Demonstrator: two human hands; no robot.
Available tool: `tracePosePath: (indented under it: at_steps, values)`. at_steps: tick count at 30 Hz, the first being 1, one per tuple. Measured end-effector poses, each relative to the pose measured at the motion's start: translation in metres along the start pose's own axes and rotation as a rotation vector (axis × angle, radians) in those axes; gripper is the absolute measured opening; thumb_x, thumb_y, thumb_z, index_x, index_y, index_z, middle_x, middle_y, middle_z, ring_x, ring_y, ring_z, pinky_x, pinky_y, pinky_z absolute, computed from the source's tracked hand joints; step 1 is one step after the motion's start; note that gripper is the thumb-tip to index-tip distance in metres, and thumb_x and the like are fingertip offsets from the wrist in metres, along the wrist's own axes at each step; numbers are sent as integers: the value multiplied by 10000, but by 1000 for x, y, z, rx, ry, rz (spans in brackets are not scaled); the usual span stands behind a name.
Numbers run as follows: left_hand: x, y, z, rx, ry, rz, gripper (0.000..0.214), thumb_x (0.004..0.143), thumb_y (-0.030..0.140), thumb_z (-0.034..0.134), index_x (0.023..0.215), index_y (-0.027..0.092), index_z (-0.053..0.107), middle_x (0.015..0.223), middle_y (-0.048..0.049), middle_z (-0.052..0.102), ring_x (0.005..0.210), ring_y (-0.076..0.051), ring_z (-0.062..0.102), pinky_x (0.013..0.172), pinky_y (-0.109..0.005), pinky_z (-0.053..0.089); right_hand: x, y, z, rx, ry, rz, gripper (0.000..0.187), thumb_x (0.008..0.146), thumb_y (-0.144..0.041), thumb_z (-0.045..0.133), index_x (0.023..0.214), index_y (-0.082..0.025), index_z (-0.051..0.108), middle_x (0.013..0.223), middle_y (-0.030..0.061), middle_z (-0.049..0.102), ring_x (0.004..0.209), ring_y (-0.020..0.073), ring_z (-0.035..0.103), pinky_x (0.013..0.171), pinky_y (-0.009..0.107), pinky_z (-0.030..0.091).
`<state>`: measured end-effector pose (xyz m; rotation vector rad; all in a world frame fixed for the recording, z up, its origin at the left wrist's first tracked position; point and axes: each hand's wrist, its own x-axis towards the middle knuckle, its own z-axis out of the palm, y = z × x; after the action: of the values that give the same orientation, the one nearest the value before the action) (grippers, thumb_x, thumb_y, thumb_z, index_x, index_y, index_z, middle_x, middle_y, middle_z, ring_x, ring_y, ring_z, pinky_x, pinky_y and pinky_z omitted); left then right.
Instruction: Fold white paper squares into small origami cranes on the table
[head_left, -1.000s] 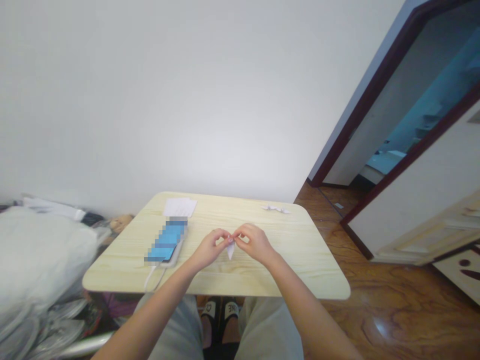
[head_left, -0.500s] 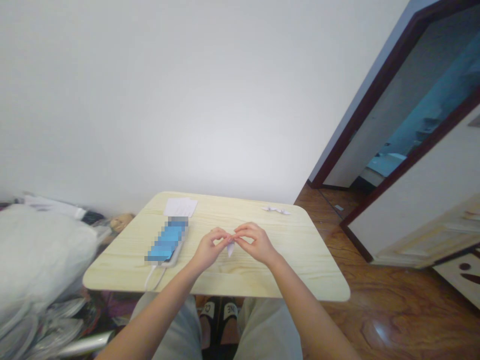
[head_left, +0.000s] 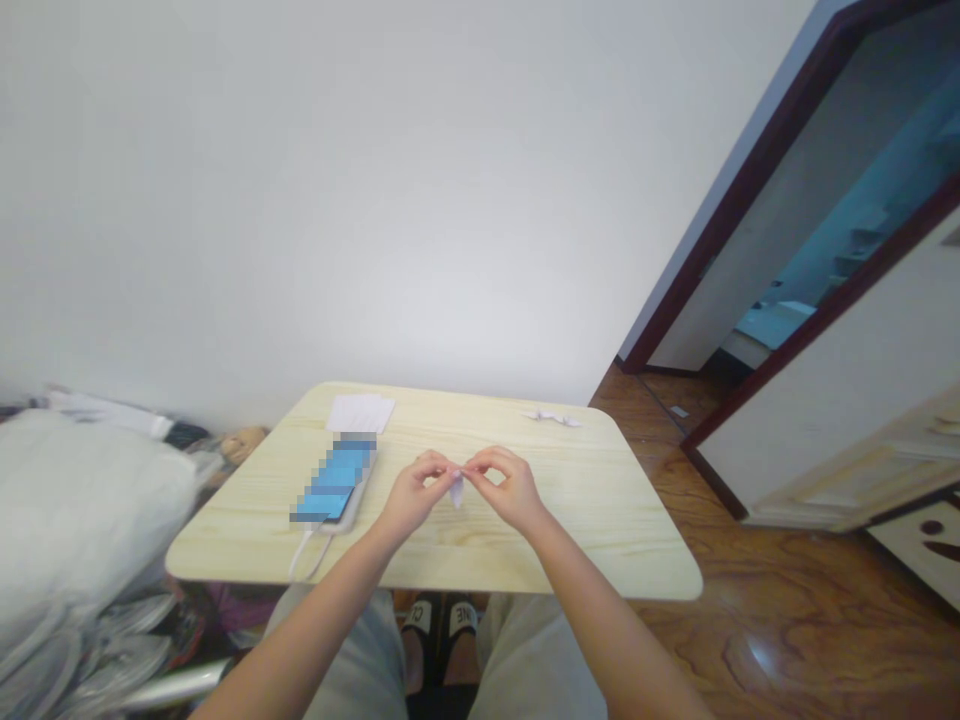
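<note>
Above the middle of the pale wooden table (head_left: pixel 600 530), a small piece of folded white paper (head_left: pixel 457 491) hangs between my fingertips. My left hand (head_left: pixel 416 492) pinches its upper part from the left. From the right, my right hand (head_left: pixel 510 485) pinches at the same spot, its fingertips nearly touching the left ones. The paper's lower end points down in a narrow tip; its top is covered by my fingers. Two small folded white paper pieces (head_left: pixel 553 419) lie near the table's far right edge.
A phone (head_left: pixel 337 483) with a white cable (head_left: pixel 301 552) lies on the table's left side. Behind it are white paper sheets (head_left: pixel 361 412). A white wall (head_left: pixel 450 250) rises behind the table. Bundled white bags (head_left: pixel 82 510) stand at left; a doorway (head_left: pixel 720 230) is at right.
The folded paper has shifted slightly left and turned a little between my fingers. Both hands keep pinching, and their fingertips have moved slightly.
</note>
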<state>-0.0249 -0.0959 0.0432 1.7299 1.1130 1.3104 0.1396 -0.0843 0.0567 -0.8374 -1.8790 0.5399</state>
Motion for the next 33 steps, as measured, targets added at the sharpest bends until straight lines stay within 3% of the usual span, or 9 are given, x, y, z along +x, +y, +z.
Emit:
tracePosePath:
  at_steps: [7, 16, 29, 33]
  values:
    - [0, 9, 0, 105, 40, 32, 215, 755, 343, 551, 609, 189, 586, 663, -19, 565, 724, -161, 512, 681, -281, 404, -2, -1, 0, -246, -3, -72, 86, 777, -244, 566, 783, -220, 648, 807, 41, 650, 788, 166, 573, 754, 314, 428]
    - [0, 6, 2, 190, 50, 66, 188, 776, 279, 508, 616, 184, 535, 649, -4, 529, 678, -147, 488, 674, -277, 388, 0, -9, -2, -470, -48, -171, 87, 786, -202, 527, 739, -210, 600, 780, 28, 635, 779, 162, 554, 731, 306, 367]
    - [3, 5, 3, 139, 10, -44, 195, 759, 311, 514, 618, 177, 528, 651, 0, 537, 682, -143, 516, 661, -265, 408, 2, -5, 0, -595, -67, -257, 101, 794, -176, 489, 714, -198, 547, 719, 29, 613, 739, 164, 535, 690, 301, 342]
    - [4, 1, 3, 35, -14, -132, 169, 743, 345, 536, 770, 180, 558, 783, -21, 572, 783, -158, 539, 686, -273, 436, 3, -3, -3, -599, -61, -272, 120, 804, -177, 475, 712, -198, 549, 724, 31, 615, 740, 161, 538, 707, 306, 341]
